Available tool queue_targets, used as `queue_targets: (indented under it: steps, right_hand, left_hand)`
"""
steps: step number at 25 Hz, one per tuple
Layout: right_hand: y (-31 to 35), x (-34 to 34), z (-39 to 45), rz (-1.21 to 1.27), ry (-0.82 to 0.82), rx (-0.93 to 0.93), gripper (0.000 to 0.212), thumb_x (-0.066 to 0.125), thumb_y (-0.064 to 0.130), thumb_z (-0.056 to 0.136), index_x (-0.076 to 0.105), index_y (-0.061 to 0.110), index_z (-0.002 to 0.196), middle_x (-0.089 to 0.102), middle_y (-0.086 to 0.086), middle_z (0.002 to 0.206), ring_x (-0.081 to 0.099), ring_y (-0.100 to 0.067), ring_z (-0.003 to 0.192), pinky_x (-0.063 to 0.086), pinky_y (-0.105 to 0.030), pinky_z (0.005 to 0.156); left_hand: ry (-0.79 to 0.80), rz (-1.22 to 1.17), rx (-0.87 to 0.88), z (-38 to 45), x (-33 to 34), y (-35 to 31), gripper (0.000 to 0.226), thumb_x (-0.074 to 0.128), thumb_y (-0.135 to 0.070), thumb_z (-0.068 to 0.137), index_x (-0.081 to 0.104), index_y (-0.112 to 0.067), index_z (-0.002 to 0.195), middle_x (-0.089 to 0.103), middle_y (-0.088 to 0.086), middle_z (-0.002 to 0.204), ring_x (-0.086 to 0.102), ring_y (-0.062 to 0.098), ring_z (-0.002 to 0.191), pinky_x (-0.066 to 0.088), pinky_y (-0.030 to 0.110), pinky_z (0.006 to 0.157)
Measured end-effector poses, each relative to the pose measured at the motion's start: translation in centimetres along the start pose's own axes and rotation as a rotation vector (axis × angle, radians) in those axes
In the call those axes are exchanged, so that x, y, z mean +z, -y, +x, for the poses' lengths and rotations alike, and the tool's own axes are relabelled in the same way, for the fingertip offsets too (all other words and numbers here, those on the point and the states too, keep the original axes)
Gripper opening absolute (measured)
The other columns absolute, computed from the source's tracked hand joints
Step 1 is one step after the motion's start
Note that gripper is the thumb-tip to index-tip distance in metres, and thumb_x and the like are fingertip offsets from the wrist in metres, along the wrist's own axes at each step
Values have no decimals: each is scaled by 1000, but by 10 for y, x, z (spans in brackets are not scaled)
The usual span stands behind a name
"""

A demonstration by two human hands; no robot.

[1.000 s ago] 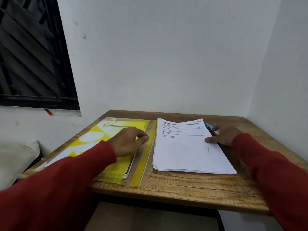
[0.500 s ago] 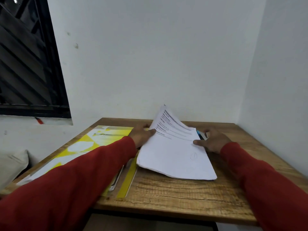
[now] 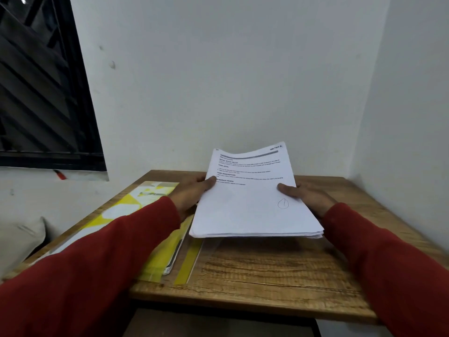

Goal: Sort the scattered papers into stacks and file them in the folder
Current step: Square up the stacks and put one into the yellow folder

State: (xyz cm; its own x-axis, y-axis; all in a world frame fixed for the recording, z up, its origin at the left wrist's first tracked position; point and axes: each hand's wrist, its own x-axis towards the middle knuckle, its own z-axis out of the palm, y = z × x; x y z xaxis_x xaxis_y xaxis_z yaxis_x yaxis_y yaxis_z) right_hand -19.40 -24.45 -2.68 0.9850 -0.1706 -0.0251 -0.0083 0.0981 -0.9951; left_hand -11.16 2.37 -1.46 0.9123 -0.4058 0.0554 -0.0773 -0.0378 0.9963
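Observation:
A stack of white printed papers [image 3: 252,203] is lifted off the wooden table [image 3: 267,271], its far edge tilted up. My left hand [image 3: 192,193] grips the stack's left edge, thumb on top. My right hand [image 3: 306,194] grips the right edge, thumb on the top sheet near a pen-drawn circle. A yellow and clear plastic folder [image 3: 136,210] lies open on the left half of the table, partly under my left sleeve.
The table stands in a corner, with white walls behind and to the right. A dark window [image 3: 41,81] is at the upper left. A pale cushion [image 3: 19,239] sits left of the table. A yellow folder strip [image 3: 189,261] lies near the front.
The paper stack lay flat on the table a second ago. My left hand left the folder and took its left edge, and both hands have raised it off the table.

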Motion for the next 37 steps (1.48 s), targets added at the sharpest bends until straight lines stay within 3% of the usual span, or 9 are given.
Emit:
queue_targets:
  steps: [2, 4, 6, 9, 14, 21, 27, 33, 37]
  right_hand:
    - [-2, -1, 2, 39, -15, 4, 29, 63, 13, 94, 64, -1, 119, 75, -16, 101, 75, -25, 78, 60, -30, 60]
    - [-6, -2, 6, 93, 5, 12, 30, 61, 12, 94, 62, -1, 121, 74, -18, 105, 75, -27, 82, 61, -33, 63]
    - [-11, 1, 8, 92, 26, 14, 32, 61, 12, 94, 61, 0, 124, 72, -20, 112, 74, -29, 88, 62, -37, 70]
    - [-15, 5, 8, 87, -3, -1, 29, 61, 10, 95, 62, 0, 123, 72, -19, 113, 75, -27, 85, 62, -34, 67]
    - [-16, 5, 6, 109, -58, 7, 32, 61, 7, 95, 60, 0, 126, 71, -20, 114, 75, -25, 81, 61, -32, 61]
    - [-15, 2, 5, 88, -47, 26, 34, 63, 10, 93, 61, 0, 126, 71, -20, 114, 74, -30, 87, 61, -36, 63]
    - [-16, 2, 4, 199, -12, 61, 32, 61, 11, 94, 61, 1, 125, 72, -19, 113, 74, -30, 88, 62, -38, 63]
    - [-15, 28, -3, 134, 135, 195, 27, 56, 5, 94, 62, -3, 119, 74, -17, 104, 75, -24, 74, 59, -29, 54]
    - [-9, 26, -3, -30, 157, 234, 26, 64, 7, 88, 65, -4, 112, 77, -11, 89, 72, -17, 61, 56, -23, 49]
  left_hand:
    - [-73, 404, 139, -8, -21, 2, 30, 50, -45, 100, 66, -30, 121, 73, -2, 111, 73, 17, 86, 54, 29, 63]
    - [-166, 943, 254, -22, -44, 10, 69, 37, -82, 83, 63, -34, 124, 70, -6, 119, 68, 16, 103, 54, 32, 78]
    - [-200, 1406, 150, -33, -58, 20, 110, 11, -103, 58, 60, -34, 127, 63, -5, 131, 58, 21, 121, 50, 42, 95]
    - [-94, 1657, -101, -52, -53, 22, 104, 17, -101, 62, 54, -36, 133, 59, -2, 135, 55, 23, 123, 46, 41, 95]
    - [-89, 1698, -146, -58, -39, 13, 73, 39, -79, 84, 48, -32, 139, 53, 5, 140, 55, 28, 124, 43, 40, 96]
    - [-28, 1485, -115, -51, -53, 10, 72, 34, -75, 77, 59, -32, 129, 61, 2, 133, 59, 24, 119, 49, 41, 97]
    - [-230, 1630, 120, -63, -45, -1, 30, 50, -49, 86, 61, -24, 72, 56, 0, 82, 63, 26, 86, 43, 31, 66]
    - [-439, 1696, 226, -79, -39, -18, 29, 47, -41, 93, 71, -23, 95, 66, 4, 100, 62, 27, 89, 37, 30, 68]
    - [-511, 1659, 232, -89, -42, -21, 30, 44, -40, 96, 70, -24, 97, 58, 1, 97, 45, 21, 82, 36, 31, 68]
